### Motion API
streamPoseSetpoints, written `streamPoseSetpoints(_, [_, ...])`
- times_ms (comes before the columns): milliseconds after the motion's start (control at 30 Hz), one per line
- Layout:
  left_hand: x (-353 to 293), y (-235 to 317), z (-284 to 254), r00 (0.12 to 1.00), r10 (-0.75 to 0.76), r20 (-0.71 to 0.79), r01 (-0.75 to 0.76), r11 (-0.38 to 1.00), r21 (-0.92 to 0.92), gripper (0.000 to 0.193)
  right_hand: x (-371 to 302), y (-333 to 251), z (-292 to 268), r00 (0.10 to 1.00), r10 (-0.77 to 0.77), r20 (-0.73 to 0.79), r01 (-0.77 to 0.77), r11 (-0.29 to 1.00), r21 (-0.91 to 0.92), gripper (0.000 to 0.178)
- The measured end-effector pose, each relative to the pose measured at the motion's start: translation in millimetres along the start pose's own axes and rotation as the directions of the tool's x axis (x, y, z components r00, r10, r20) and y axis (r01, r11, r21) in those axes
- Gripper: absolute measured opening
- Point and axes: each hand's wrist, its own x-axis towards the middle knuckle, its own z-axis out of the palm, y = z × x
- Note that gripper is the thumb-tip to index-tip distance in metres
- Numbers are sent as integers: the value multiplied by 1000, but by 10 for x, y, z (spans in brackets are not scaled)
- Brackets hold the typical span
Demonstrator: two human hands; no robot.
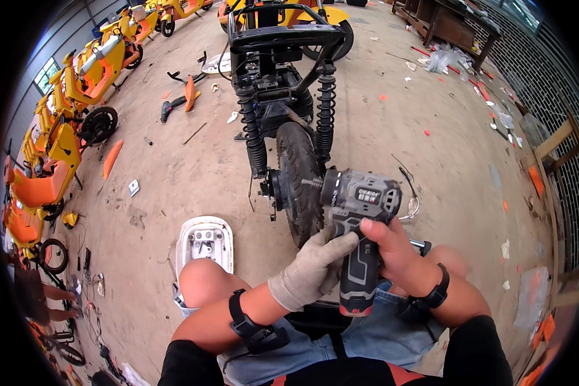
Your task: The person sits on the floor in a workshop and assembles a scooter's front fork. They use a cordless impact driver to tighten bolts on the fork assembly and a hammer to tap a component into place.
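Note:
Between my hands is a grey and black cordless drill (pixel 359 257), its chuck pointing left at the rear tyre (pixel 296 183) of a stripped scooter frame (pixel 273 96). My left hand (pixel 312 267), in a pale work glove, has its fingers closed against the drill's grip just under the body. Bare and wrapped round the back of the same grip, my right hand (pixel 392 248) lays its thumb along the upper handle. A short bit shows at the chuck, in front of the tyre. Black coil shock absorbers (pixel 325 106) flank the wheel.
A white plastic seat-shaped part (pixel 204 241) lies by my left knee. Farther off on the floor are another drill (pixel 172 108) and an orange panel (pixel 112 159). Yellow scooters (pixel 64 161) line the left side, near a person's legs (pixel 56 302). A wooden table (pixel 450 29) stands at back right.

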Motion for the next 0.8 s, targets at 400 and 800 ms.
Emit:
streamPoseSetpoints(400, [-21,-154,141,999,39,1,-15,354,935,101,50,93,-148,938,58,341,-111,984,136,74])
streamPoseSetpoints(800, [-82,-256,-37,989,145,-9,-72,546,835,75,99,158,-155,930,186,317,-211,976,46,41])
